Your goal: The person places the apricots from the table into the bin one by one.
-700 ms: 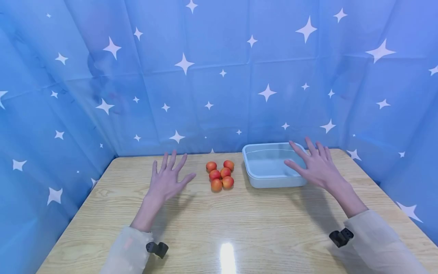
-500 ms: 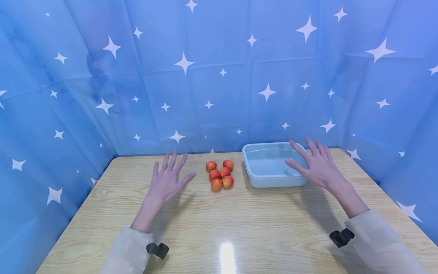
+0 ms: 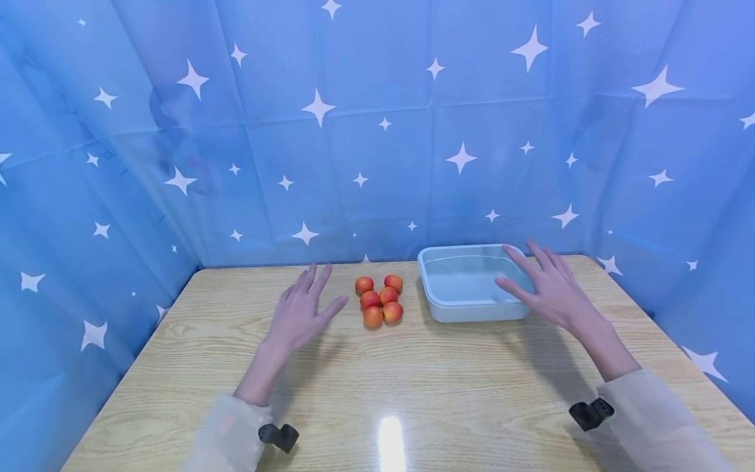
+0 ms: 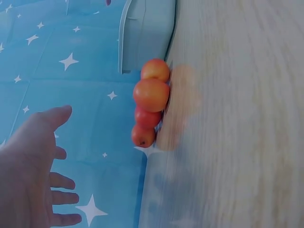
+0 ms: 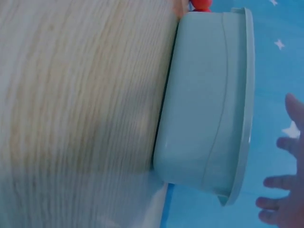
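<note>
Several small red-orange round fruits (image 3: 388,295) sit in a close cluster near the back of the table. My left hand (image 3: 299,316) hovers just left of them, its fingers extended and nothing in its grasp. In the left wrist view, the fruits (image 4: 151,95) stand apart from my thumb (image 4: 58,116). A pale blue rectangular plastic basin (image 3: 479,313) rests right of the cluster, with no contents visible. Over its right end hangs my right hand (image 3: 554,292), empty, fingers spread. The right wrist view shows the basin's side (image 5: 199,104), clear of my fingers.
The light wood-grain table (image 3: 377,380) extends toward me, with a bright light reflection near its front. A blue curtain (image 3: 377,131) with white stars hangs behind it and on both sides.
My left hand has shifted right, closer to the fruits, its fingers drawn nearer together. My right hand has moved slightly right. The fruits and basin have stayed put.
</note>
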`<action>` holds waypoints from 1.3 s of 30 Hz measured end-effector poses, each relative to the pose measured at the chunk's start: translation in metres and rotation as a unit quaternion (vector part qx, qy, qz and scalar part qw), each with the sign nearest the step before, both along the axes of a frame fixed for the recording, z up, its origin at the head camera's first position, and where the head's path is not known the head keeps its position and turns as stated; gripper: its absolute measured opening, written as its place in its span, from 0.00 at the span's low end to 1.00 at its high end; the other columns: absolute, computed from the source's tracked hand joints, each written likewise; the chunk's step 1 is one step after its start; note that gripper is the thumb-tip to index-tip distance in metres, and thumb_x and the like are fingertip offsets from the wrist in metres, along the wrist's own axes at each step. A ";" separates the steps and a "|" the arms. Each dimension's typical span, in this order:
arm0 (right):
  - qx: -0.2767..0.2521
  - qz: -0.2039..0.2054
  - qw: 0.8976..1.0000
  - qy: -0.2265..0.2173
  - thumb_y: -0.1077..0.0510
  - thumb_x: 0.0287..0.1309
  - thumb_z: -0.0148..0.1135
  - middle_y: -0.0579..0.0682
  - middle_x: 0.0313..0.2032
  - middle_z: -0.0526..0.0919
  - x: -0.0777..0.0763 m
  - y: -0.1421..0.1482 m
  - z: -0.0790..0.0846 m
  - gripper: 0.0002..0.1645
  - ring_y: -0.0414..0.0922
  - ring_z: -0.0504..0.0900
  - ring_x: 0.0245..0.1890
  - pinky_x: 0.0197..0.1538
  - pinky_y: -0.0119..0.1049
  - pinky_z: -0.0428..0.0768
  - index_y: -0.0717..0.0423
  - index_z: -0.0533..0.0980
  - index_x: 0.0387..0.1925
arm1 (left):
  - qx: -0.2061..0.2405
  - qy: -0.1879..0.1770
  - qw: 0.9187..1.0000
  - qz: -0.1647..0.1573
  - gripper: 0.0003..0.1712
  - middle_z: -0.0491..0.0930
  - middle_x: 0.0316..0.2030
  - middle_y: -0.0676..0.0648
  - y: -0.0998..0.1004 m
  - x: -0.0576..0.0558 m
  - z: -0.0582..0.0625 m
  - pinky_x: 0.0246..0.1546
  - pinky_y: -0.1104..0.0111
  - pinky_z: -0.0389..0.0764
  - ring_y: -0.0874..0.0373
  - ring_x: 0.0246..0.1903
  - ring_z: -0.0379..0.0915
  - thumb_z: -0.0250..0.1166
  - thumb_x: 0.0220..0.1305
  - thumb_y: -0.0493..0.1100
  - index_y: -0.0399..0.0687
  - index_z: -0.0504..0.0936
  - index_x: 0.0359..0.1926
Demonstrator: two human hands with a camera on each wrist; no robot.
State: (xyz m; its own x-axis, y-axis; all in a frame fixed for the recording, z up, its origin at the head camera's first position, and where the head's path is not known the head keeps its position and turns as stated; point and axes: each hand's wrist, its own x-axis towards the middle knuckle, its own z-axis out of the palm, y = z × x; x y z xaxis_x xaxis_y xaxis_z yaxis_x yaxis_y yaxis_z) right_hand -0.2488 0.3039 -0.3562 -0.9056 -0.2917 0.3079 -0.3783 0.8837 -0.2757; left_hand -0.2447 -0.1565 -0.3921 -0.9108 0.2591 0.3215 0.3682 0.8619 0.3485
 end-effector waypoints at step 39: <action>-0.120 0.111 0.986 -0.017 0.54 0.67 0.66 0.58 0.63 0.76 -0.003 0.011 -0.032 0.31 0.59 0.79 0.56 0.48 0.59 0.80 0.59 0.72 0.68 | 0.179 -0.076 0.978 -0.077 0.33 0.76 0.55 0.39 0.047 -0.001 -0.031 0.48 0.54 0.79 0.44 0.51 0.74 0.70 0.66 0.52 0.38 0.73 0.64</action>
